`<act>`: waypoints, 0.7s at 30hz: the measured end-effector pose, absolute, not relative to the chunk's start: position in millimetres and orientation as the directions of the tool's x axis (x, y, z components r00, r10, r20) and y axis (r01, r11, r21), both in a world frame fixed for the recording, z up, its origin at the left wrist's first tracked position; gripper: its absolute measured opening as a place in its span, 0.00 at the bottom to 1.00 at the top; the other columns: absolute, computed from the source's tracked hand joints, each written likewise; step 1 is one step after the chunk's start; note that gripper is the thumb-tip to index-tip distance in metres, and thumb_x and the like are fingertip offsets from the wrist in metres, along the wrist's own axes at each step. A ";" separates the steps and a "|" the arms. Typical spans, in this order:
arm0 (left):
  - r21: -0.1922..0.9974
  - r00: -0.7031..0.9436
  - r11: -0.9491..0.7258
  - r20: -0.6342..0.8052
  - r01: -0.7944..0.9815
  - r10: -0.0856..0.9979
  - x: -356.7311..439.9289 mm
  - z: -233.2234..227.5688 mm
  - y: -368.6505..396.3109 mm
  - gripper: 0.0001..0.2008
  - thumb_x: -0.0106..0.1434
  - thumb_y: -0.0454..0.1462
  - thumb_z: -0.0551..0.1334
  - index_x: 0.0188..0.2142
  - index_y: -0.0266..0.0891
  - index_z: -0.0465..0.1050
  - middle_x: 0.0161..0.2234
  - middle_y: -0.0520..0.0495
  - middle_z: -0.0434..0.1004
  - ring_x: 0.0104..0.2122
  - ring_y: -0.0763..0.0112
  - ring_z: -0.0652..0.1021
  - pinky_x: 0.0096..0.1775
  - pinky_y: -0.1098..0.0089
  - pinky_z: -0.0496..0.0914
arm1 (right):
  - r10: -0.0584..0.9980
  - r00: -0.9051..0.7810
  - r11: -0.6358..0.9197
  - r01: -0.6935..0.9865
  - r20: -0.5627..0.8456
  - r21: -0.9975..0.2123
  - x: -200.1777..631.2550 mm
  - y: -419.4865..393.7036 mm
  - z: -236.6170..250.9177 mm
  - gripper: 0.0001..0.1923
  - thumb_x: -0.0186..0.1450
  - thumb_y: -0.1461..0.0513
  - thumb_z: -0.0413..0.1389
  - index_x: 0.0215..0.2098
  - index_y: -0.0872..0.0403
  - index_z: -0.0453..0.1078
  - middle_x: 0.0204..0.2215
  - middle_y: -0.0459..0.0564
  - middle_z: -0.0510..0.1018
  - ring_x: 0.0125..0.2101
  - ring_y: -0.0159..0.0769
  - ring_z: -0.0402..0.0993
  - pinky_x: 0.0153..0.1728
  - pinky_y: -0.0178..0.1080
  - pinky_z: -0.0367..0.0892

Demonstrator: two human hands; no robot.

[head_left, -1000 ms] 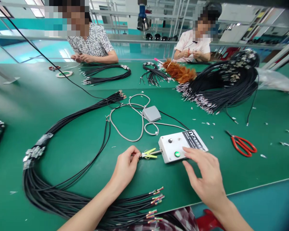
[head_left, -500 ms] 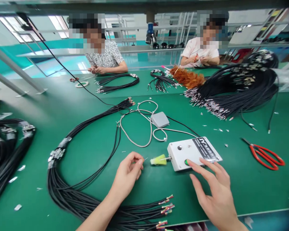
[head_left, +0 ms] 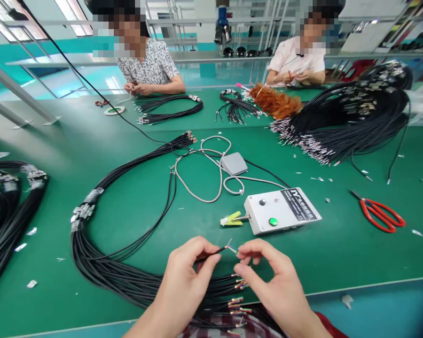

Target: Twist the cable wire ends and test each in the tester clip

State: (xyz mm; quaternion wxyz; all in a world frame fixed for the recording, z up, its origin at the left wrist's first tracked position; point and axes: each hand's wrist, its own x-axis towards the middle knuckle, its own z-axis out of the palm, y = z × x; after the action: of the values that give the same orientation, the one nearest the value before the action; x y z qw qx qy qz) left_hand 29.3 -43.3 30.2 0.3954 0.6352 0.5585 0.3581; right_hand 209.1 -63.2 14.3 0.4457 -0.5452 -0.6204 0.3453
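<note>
My left hand point(head_left: 195, 270) pinches a black cable point(head_left: 215, 252) near its stripped end, where thin coloured wires point(head_left: 232, 249) fan out. Close beside those wires is my right hand point(head_left: 268, 277), its index finger at the wire tips and its thumb apart below. A white box point(head_left: 280, 211) with a lit green button point(head_left: 273, 221) and a knob stands just beyond both hands. On the box's left side, a yellow-green piece point(head_left: 234, 218) sits on a metal shaft. Under my hands runs a bundle of black cables point(head_left: 127, 274) with coloured wire ends.
A grey pedal point(head_left: 234, 163) with a looped grey cord lies behind the box. Red-handled pliers point(head_left: 382, 213) rest at the right. Large black cable bundles point(head_left: 352, 122) lie at the far right, others point(head_left: 24, 188) at the left. Two people point(head_left: 151, 65) work across the green table.
My right hand has left the green button and come to the wire ends. My left hand has drawn back from the yellow-green piece toward me, and the camera view has tilted down.
</note>
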 end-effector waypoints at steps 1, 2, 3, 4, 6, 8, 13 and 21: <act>0.900 0.122 -0.072 0.021 0.429 0.992 30.5 30.9 -44.5 0.07 0.59 0.37 0.63 0.24 0.42 0.74 0.23 0.51 0.77 0.24 0.68 0.75 0.28 0.72 0.67 | 0.987 -0.004 0.152 0.347 0.161 -0.925 205.9 -62.5 15.0 0.07 0.58 0.63 0.64 0.35 0.50 0.73 0.28 0.42 0.79 0.27 0.32 0.74 0.29 0.33 0.70; 0.901 0.121 -0.076 0.026 0.428 0.992 31.5 31.1 -45.5 0.08 0.59 0.37 0.63 0.24 0.42 0.74 0.23 0.51 0.76 0.24 0.68 0.75 0.27 0.72 0.67 | 0.988 0.005 0.145 0.329 0.156 -0.933 203.4 -61.8 15.3 0.06 0.58 0.63 0.64 0.34 0.50 0.73 0.27 0.43 0.79 0.27 0.32 0.73 0.29 0.33 0.70; 0.902 0.120 -0.076 0.028 0.425 0.992 32.2 30.9 -46.4 0.07 0.59 0.37 0.63 0.24 0.42 0.74 0.23 0.51 0.76 0.24 0.68 0.75 0.27 0.72 0.67 | 0.988 0.014 0.145 0.310 0.157 -0.940 201.7 -61.0 15.3 0.05 0.59 0.62 0.63 0.34 0.50 0.74 0.27 0.43 0.78 0.27 0.32 0.73 0.30 0.33 0.69; 0.904 0.120 -0.076 0.027 0.421 0.992 32.6 30.6 -47.2 0.07 0.59 0.37 0.63 0.24 0.42 0.75 0.23 0.50 0.77 0.24 0.67 0.75 0.27 0.72 0.68 | 0.988 0.019 0.142 0.289 0.154 -0.947 200.7 -60.1 15.2 0.02 0.61 0.61 0.62 0.33 0.50 0.74 0.27 0.44 0.78 0.28 0.33 0.73 0.30 0.34 0.69; 0.912 0.134 -0.065 0.011 0.405 0.991 32.4 30.2 -48.0 0.07 0.60 0.37 0.62 0.25 0.42 0.76 0.24 0.50 0.77 0.25 0.67 0.75 0.29 0.72 0.68 | 0.996 0.020 0.084 0.216 0.091 -0.973 200.4 -57.8 14.9 0.04 0.64 0.59 0.59 0.32 0.51 0.75 0.28 0.45 0.78 0.28 0.32 0.73 0.30 0.34 0.68; 0.928 0.161 -0.023 -0.040 0.372 0.986 31.7 30.6 -47.8 0.08 0.60 0.38 0.62 0.27 0.42 0.77 0.24 0.49 0.77 0.25 0.68 0.75 0.29 0.72 0.68 | 0.998 -0.004 -0.054 0.086 -0.055 -0.995 200.9 -54.7 15.3 0.08 0.64 0.56 0.59 0.31 0.52 0.74 0.26 0.45 0.78 0.26 0.31 0.73 0.29 0.33 0.68; 0.948 0.216 0.259 -0.296 0.183 0.930 31.1 30.3 -44.1 0.11 0.60 0.43 0.61 0.30 0.38 0.75 0.19 0.52 0.71 0.16 0.75 0.67 0.20 0.75 0.62 | 0.953 -0.087 -0.301 -0.179 -0.289 -0.937 198.9 -46.8 16.2 0.18 0.58 0.50 0.63 0.25 0.55 0.70 0.22 0.44 0.75 0.20 0.27 0.69 0.26 0.31 0.66; 0.949 0.168 0.295 -0.311 0.112 0.935 32.3 30.3 -44.3 0.10 0.56 0.43 0.64 0.29 0.38 0.74 0.19 0.53 0.71 0.17 0.74 0.70 0.21 0.74 0.66 | 0.967 -0.043 -0.253 -0.201 -0.250 -0.946 192.9 -47.5 16.0 0.17 0.59 0.50 0.63 0.27 0.55 0.70 0.22 0.44 0.75 0.21 0.27 0.68 0.26 0.31 0.65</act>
State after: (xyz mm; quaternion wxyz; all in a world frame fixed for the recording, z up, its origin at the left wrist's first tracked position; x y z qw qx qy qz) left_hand 32.3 -44.3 30.3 0.5934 0.4817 0.5435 0.3470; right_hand 192.9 -47.5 16.0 0.4766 -0.5013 -0.3824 0.6127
